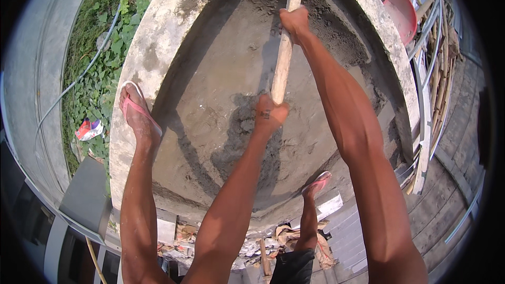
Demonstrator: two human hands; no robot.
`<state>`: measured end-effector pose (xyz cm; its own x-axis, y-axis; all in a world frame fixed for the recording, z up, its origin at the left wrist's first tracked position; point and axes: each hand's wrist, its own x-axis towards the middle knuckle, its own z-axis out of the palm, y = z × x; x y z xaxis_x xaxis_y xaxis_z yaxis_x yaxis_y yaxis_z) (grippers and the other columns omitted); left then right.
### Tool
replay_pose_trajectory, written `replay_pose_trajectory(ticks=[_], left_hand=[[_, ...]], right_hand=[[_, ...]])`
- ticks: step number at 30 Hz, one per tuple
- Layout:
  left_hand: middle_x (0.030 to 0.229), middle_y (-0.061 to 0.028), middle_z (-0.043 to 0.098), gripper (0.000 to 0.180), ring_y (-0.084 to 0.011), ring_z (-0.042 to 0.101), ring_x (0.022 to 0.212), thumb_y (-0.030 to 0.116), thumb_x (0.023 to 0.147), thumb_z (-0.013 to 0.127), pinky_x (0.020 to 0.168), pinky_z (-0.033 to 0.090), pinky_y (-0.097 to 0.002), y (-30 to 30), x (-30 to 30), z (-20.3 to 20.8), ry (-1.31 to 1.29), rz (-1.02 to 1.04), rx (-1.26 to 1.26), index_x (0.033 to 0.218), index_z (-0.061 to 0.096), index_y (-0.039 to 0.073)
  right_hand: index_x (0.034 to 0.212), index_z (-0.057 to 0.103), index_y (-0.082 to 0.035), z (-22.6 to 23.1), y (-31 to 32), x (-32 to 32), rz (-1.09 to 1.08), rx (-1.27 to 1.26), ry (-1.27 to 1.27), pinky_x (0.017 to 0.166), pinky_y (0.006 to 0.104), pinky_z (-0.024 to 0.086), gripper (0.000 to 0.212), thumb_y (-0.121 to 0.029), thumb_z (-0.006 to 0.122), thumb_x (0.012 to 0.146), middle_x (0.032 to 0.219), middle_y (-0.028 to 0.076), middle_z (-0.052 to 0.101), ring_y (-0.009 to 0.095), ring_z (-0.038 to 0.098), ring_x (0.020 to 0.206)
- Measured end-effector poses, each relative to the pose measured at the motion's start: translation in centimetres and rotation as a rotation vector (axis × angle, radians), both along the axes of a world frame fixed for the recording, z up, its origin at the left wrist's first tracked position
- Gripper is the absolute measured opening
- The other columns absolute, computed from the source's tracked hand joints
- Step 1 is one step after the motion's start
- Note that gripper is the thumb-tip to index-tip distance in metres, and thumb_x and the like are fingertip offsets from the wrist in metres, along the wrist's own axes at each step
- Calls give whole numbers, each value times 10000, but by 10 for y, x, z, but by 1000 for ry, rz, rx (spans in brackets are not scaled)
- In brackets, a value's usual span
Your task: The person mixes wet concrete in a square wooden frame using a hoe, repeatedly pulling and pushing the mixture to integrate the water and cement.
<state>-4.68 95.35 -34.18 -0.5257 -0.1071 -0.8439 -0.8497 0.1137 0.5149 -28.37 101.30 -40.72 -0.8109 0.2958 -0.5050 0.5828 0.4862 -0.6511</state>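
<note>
My left hand [271,113] is closed round the near end of a pale wooden tool handle [283,68]. Farther up the same handle, my right hand [295,22] grips it with the fingers wrapped round. The handle runs up to the top edge of the view, where the tool's head cannot be made out. Below both hands lies wet grey mortar [226,68], smooth in the middle and heaped darker at the far end. A curved concrete wall [150,52] surrounds it.
My feet, in pink flip-flops [138,106], stand on the left wall and the near edge. A red basin [402,17], bamboo poles [439,81] and wooden planks [452,121] lie right. Left are green plants [113,47], a blue hose [94,63] and a crumpled packet [89,129].
</note>
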Motion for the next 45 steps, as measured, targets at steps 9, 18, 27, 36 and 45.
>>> replay_pose_trajectory(ticks=[9,18,27,36,45], left_hand=[[890,-318,686,390,-407,714,844,192,731,669,724,550,-466,7,54,12,-86,91,11,930,644,-142],[669,-186,653,301,-274,667,555,157,757,675,496,509,-403,18,157,64,-329,98,66,836,630,-130],[584,-109,579,230,-222,573,446,139,752,683,411,439,-376,44,347,106,-509,158,107,730,563,-56],[941,-232,701,356,-385,691,938,146,753,665,800,547,-454,0,520,180,-643,-439,-33,1062,621,-23],[1035,-204,707,391,-396,664,1018,236,752,698,864,539,-474,-16,542,187,-703,-664,-40,1102,658,68]], right_hand=[[1196,496,100,-13,0,43,78,-72,-227,639,397,573,515,-137,699,786,909,227,684,289,700,674],[1273,432,86,9,11,186,95,-76,-216,898,434,520,592,-141,696,794,1115,327,638,422,658,1054],[1266,421,50,47,33,387,113,-88,-331,860,448,522,574,-143,691,798,1038,311,662,426,675,976],[1146,502,16,151,49,606,-364,-380,-459,689,359,492,386,-97,672,819,880,104,598,201,605,754],[1006,585,-10,212,81,628,-519,-543,-571,668,329,497,222,-78,668,812,838,59,632,156,617,724]])
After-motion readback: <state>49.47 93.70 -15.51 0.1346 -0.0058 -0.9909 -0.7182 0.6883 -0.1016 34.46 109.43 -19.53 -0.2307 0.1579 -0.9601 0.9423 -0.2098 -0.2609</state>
